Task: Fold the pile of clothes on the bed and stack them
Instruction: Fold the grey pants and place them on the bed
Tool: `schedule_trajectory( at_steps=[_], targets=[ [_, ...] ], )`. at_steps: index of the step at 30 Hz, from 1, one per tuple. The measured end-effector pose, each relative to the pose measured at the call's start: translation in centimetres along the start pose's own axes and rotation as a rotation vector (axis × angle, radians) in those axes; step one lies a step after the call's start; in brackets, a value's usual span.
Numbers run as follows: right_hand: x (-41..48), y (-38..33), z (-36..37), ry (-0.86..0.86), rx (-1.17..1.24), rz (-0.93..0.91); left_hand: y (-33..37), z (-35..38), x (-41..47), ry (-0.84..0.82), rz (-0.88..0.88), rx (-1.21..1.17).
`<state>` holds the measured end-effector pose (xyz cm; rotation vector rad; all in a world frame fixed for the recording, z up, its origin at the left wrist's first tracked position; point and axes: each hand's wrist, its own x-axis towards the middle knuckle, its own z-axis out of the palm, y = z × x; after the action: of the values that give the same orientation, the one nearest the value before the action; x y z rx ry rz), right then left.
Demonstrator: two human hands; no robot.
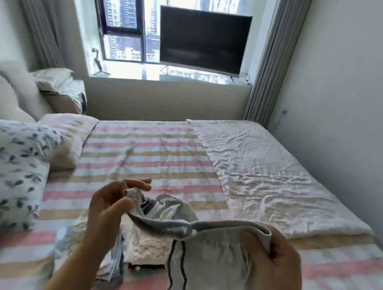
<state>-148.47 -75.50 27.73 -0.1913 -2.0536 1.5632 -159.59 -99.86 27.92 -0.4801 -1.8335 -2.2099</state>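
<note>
Left hand point(108, 203): pinches one end of the grey garment's point(210, 263) top edge.
Right hand point(275, 256): fingers curled round the other end.
Garment: stretched between both hands, hanging.
Pile of clothes point(149, 247): beneath the hands, on the striped bed point(153, 153).
Beyond right hand: rumpled white blanket point(269, 176).
Left of left hand: leaf-print pillow point(1, 170).
Far beyond: television point(201, 38) before the window point(123, 17).

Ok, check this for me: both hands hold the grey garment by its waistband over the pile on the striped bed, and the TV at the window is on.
One slip: the TV is off; the head view shows its screen dark. The rest holds: the left hand and right hand hold the grey garment by its waistband over the pile on the striped bed.
</note>
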Motion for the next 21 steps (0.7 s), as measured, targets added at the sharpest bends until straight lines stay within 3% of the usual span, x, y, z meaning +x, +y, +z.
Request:
schedule_trajectory(
  at_steps=[5, 9, 15, 21],
  targets=[
    [0.0, -3.3, 1.7, -0.048, 0.082, -0.024, 5.3, -2.9, -1.8, 0.049, -0.028, 0.123],
    [-1.0, -2.7, 3.5, -0.115, 0.123, 0.091, 5.0, -5.2, -4.5, 0.160, -0.097, 0.352],
    [-3.5, 0.2, 6.4, -0.114, 0.120, 0.265, 2.5, -7.9, -9.2, 0.230, -0.339, 0.330],
    [-6.7, 1.0, 9.1, -0.076, 0.097, 0.351, 1.6, -6.1, -12.6, 0.391, -0.386, 0.307]
  ],
)
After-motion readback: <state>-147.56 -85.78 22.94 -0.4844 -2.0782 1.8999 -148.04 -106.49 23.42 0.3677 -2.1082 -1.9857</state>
